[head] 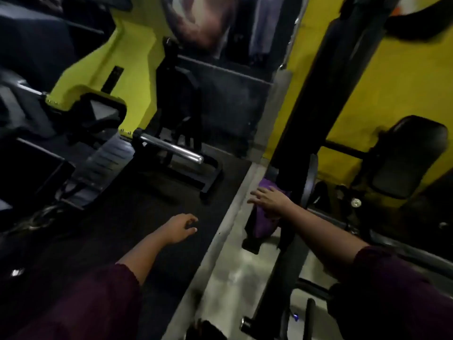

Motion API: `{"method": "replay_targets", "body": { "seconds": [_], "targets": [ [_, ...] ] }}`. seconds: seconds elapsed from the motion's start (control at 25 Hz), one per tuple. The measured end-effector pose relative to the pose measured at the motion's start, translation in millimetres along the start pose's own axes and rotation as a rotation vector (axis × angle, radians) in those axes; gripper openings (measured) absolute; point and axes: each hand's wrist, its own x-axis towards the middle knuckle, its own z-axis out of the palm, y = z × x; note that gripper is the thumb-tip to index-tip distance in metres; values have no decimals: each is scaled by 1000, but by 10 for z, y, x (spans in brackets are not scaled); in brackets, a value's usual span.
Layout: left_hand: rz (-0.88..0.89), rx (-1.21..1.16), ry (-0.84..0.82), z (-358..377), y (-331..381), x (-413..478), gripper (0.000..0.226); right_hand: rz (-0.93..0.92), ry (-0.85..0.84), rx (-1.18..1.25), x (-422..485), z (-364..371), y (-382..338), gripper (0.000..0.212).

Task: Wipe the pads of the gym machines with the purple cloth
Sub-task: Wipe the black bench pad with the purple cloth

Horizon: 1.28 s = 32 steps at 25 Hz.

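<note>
Purple cloth pressed under the right hand, fingers spread, on a black pad — wiping in progress, I judge; left hand loose, empty. Next: sweep onward.

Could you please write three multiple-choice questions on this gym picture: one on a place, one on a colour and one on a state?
1. Where is the purple cloth?
A. Draped over the chrome bar
B. Under the right hand, on a dark machine part
C. Flat on the black floor mat

2. What colour is the wall behind the machine on the right?
A. Yellow
B. White
C. Red

3. What is the left hand doing?
A. Gripping the cloth
B. Pulling a handle
C. Holding nothing, with its fingers loosely curled

Answers:
1 B, because purple fabric shows above and below the spread fingers of the right hand.
2 A, because the wall is plainly yellow.
3 C, because the left hand hangs free over the floor.
</note>
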Motion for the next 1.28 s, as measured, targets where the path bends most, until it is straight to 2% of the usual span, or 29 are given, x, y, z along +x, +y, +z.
{"method": "replay_targets", "body": {
  "seconds": [0.08,0.12,0.16,0.24,0.28,0.36,0.44,0.52,0.68,0.76,0.88,1.0,1.08,1.16,1.28],
  "targets": [
    [-47,-67,-17,53,-111,230,42,-59,-108,-68,353,162,111,56],
    [-75,-82,-35,82,-165,311,43,-26,-161,-96,513,269,158,49],
    [-98,-81,-55,112,-205,370,43,-52,-158,-140,666,431,215,45],
    [-159,-99,-88,175,-333,493,43,67,-211,-229,866,517,289,52],
    [-172,-100,-89,189,-374,543,43,65,-265,-276,943,489,279,46],
    [-198,-113,-85,201,-414,613,42,-38,-328,-287,1082,559,219,38],
    [-204,-124,-91,219,-455,714,41,-119,-312,-305,1184,537,229,36],
    [-186,-129,-90,205,-467,784,40,-132,-282,-95,1215,418,298,34],
    [-174,-188,-20,123,-555,768,39,-254,-238,150,1353,174,316,35],
    [-184,-221,15,64,-649,676,37,-284,-105,391,1448,54,202,35],
    [-240,-257,98,-46,-819,477,35,-299,50,801,1607,-182,-21,24],
    [-332,-328,160,-163,-964,224,34,-242,127,1300,1762,-511,-258,19],
    [-415,-377,234,-237,-1074,24,34,-210,62,1703,1836,-804,-551,20],
    [-492,-417,328,-292,-1182,-224,34,-154,-92,2042,1932,-1081,-969,16],
    [-575,-462,454,-413,-1373,-649,33,-13,-327,2319,2064,-1510,-1713,9]
  ]
}}
